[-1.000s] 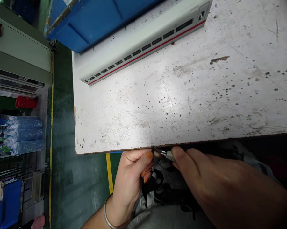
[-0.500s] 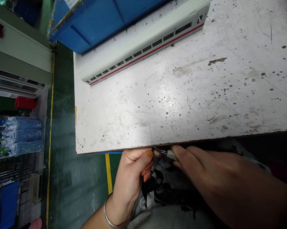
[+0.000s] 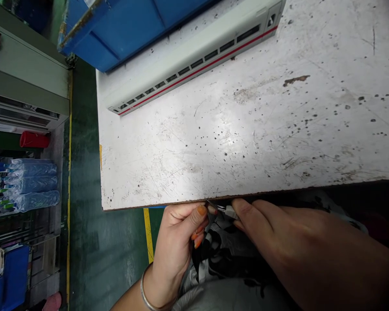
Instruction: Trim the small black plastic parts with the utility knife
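Note:
At the front edge of the worktable (image 3: 168, 164), my right hand (image 3: 278, 237) is closed round a small knife (image 3: 228, 211) with a pale grey handle. Its thin metal blade points left, to the fingertips of my left hand (image 3: 179, 233). My left thumb and forefinger are pinched together, and whatever lies between them is too small and hidden to make out. Farther back on the table lies a white model train car body (image 3: 194, 56) with a red stripe and a row of window openings.
A large blue plastic bin (image 3: 132, 30) stands behind the train body. Left of the table runs a green floor (image 3: 90, 172) with yellow lines. Beyond it are shelves with wrapped bottles (image 3: 35, 185), a red bucket (image 3: 35, 139) and blue folders (image 3: 14, 272).
The view has shifted slightly. Both hands keep nearly the same position, with the knife still at the left fingertips.

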The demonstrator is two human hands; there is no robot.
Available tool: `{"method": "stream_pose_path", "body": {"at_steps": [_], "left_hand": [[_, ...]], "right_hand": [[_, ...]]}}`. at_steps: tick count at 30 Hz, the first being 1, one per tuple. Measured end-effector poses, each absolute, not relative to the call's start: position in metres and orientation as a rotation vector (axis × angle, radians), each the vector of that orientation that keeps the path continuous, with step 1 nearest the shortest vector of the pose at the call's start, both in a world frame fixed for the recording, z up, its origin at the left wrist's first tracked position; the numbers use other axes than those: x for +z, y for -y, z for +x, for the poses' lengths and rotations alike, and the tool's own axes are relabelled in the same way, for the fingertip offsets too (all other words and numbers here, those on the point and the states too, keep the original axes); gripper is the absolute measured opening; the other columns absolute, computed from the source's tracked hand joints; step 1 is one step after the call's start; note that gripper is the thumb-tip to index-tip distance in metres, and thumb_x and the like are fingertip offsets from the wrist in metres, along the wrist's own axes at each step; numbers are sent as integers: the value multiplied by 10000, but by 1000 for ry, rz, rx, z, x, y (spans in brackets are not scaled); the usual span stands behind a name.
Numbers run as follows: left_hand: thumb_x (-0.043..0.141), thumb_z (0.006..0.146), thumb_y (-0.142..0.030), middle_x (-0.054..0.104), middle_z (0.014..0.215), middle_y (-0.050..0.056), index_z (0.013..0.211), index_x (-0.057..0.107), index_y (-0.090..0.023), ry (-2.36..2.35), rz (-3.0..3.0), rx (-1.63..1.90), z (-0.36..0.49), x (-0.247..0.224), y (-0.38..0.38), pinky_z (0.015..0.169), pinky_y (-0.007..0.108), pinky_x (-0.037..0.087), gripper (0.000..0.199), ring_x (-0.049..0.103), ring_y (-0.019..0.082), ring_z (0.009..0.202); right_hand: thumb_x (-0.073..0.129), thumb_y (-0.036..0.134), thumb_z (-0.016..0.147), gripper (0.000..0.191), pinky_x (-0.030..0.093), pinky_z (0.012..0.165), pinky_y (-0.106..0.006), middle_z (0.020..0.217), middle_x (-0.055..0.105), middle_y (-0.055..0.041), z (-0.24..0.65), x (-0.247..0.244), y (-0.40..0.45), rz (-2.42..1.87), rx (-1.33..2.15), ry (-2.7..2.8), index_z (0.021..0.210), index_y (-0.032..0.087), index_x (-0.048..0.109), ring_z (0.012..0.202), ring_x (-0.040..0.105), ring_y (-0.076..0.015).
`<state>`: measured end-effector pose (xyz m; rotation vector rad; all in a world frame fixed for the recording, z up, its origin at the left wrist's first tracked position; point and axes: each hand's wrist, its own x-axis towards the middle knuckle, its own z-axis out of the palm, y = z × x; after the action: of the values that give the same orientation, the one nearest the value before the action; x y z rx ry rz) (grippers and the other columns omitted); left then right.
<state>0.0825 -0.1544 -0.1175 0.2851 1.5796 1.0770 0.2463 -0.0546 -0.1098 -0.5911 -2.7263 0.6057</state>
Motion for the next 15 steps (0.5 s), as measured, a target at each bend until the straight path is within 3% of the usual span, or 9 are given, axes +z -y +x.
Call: {"method": "stream_pose_path", "body": {"at_steps": [15], "left_hand": [[701,833,-411,313,492,-53,747,741,-131,-1561,246,1093,83,-117,154,405,193,198,296,264,49,437]], "right_hand": [[439,102,643,440,524,363,-298,551,522,-53,247,-113,62,-595,529,2753,958,47,742,367,514,-180]]}}
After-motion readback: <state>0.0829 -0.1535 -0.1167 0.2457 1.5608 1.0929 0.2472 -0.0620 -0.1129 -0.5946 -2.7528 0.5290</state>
